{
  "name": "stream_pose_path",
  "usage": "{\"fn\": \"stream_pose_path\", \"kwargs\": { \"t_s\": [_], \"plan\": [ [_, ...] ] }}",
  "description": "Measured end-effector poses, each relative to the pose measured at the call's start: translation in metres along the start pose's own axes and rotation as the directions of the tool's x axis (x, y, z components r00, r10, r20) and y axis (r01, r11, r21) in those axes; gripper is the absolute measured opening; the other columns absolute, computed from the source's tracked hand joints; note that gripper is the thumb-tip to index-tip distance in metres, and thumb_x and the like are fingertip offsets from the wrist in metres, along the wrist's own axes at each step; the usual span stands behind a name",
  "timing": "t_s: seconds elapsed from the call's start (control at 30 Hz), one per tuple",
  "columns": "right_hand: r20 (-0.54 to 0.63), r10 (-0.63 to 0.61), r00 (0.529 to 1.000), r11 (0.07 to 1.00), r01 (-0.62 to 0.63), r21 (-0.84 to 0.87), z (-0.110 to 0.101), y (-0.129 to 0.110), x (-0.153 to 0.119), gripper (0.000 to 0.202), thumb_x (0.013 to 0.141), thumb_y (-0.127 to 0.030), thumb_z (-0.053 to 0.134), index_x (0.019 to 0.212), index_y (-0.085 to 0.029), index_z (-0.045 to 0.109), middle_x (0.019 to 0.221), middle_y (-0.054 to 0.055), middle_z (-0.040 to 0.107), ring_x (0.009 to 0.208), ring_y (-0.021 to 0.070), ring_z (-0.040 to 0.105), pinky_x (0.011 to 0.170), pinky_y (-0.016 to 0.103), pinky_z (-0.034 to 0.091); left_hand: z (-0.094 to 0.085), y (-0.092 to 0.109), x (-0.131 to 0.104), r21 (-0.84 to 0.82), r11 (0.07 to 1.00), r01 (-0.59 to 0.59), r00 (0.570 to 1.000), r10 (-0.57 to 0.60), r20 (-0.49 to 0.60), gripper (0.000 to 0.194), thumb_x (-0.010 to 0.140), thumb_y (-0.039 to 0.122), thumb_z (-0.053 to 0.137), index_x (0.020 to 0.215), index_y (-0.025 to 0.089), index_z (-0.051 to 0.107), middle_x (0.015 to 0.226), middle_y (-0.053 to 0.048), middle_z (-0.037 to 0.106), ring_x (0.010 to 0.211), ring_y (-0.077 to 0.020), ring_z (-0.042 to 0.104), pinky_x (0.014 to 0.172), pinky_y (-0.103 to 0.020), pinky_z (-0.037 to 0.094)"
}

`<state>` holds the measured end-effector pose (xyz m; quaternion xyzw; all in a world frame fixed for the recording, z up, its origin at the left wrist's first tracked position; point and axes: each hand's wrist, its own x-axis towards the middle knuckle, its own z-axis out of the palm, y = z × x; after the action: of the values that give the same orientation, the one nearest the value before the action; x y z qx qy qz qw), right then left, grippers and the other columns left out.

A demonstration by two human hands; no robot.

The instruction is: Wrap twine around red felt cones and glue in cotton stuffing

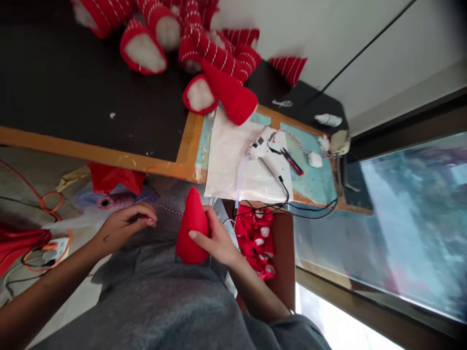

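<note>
Left hand (pixel 126 226) pinched, right hand (pixel 221 243) curled

black table (pixel 73 97), wood-edged | on it: stuffed red cones (pixel 219 53) | white sheet (pixel 226 165) | white bottle (pixel 328 120) near right end

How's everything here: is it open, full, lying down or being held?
Smooth red fabric cone: held in the right hand
Left hand: fingers curled, grip unclear
Red striped fabric cones: stuffed, some ends showing white filling
White glue gun: lying down, black cord attached
White plastic bottle: lying down
Brown cardboard box: open, red pieces inside
</note>
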<state>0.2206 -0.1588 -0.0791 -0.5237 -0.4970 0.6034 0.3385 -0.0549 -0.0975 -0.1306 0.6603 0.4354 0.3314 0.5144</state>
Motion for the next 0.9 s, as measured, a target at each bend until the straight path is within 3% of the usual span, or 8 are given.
{"fn": "stream_pose_path", "kwargs": {
  "t_s": [0.1,0.2,0.4,0.5,0.6,0.7,0.8,0.9],
  "plan": [
    [-0.123,-0.054,0.991,0.984,0.032,-0.176,0.004,-0.002,0.002,0.052,0.082,-0.051,0.081,0.118,-0.024,0.056,0.11,0.005,0.07,0.097,0.0245,0.068,0.09,0.038,0.055,0.006,0.027,0.007,-0.14,0.986,-0.085,0.981,0.059,-0.183,0.015,0.089,0.036,0.081,0.081,0.024,0.082,0.086,-0.005,0.078,0.069,-0.0179,0.068,0.061,-0.028,0.057],
    [-0.198,-0.11,0.974,0.956,0.049,-0.291,0.01,-0.005,0.003,0.054,0.079,-0.05,0.083,0.118,-0.022,0.057,0.114,0.009,0.072,0.102,0.0292,0.07,0.091,0.043,0.055,0.014,0.059,0.015,-0.269,0.961,-0.056,0.943,-0.038,-0.332,0.013,0.078,0.03,0.093,0.089,0.026,0.086,0.085,-0.004,0.079,0.068,-0.0167,0.069,0.057,-0.024,0.059],
    [-0.238,-0.207,0.949,0.921,0.107,-0.374,0.014,-0.01,0.001,0.05,0.085,-0.051,0.076,0.121,-0.021,0.058,0.117,0.013,0.071,0.107,0.0324,0.07,0.096,0.05,0.056,0.032,0.082,0.026,-0.403,0.911,-0.09,0.924,-0.075,-0.376,0.017,0.069,0.023,0.099,0.075,0.024,0.083,0.076,0.0,0.076,0.071,-0.0131,0.07,0.065,-0.018,0.06],
    [-0.181,-0.288,0.941,0.937,0.237,-0.257,0.008,-0.011,0.0,0.037,0.088,-0.039,0.068,0.121,-0.023,0.06,0.124,0.012,0.067,0.118,0.0302,0.066,0.106,0.047,0.054,0.038,0.079,0.029,-0.434,0.896,-0.094,0.922,-0.086,-0.378,0.016,0.071,0.026,0.098,0.075,0.023,0.083,0.08,-0.002,0.078,0.07,-0.0142,0.069,0.065,-0.022,0.061],
    [-0.126,-0.19,0.974,0.976,0.2,0.08,0.003,-0.007,-0.003,0.045,0.084,-0.034,0.061,0.129,-0.029,0.055,0.116,0.006,0.07,0.108,0.027,0.069,0.097,0.043,0.057,0.04,0.079,0.03,-0.423,0.905,-0.041,0.906,-0.145,-0.398,0.019,0.072,0.028,0.098,0.083,0.022,0.084,0.082,-0.003,0.079,0.068,-0.0148,0.069,0.063,-0.024,0.061],
    [-0.055,-0.136,0.989,0.925,0.147,0.351,0.003,-0.004,-0.004,0.054,0.083,-0.05,0.059,0.132,-0.031,0.047,0.106,0.005,0.073,0.094,0.0273,0.073,0.08,0.042,0.061,0.044,0.083,0.033,-0.458,0.889,-0.003,0.918,-0.179,-0.354,0.023,0.069,0.028,0.1,0.083,0.021,0.083,0.076,-0.002,0.077,0.063,-0.0131,0.066,0.058,-0.021,0.058],
    [-0.007,-0.127,0.992,0.889,0.117,0.443,0.005,-0.008,-0.002,0.054,0.085,-0.066,0.063,0.123,-0.031,0.048,0.098,0.005,0.075,0.091,0.0293,0.076,0.075,0.043,0.062,0.05,0.091,0.037,-0.503,0.864,0.001,0.95,-0.158,-0.27,0.021,0.068,0.029,0.101,0.076,0.021,0.082,0.076,-0.002,0.077,0.063,-0.0117,0.065,0.058,-0.019,0.056],
    [0.017,-0.118,0.993,0.88,0.097,0.465,0.006,-0.016,0.0,0.047,0.089,-0.066,0.068,0.113,-0.03,0.052,0.093,0.005,0.076,0.091,0.0292,0.077,0.076,0.043,0.062,0.057,0.101,0.041,-0.519,0.855,0.013,0.968,-0.141,-0.209,0.019,0.071,0.031,0.099,0.076,0.023,0.083,0.08,-0.002,0.078,0.065,-0.0121,0.067,0.059,-0.02,0.057]
  ]
}}
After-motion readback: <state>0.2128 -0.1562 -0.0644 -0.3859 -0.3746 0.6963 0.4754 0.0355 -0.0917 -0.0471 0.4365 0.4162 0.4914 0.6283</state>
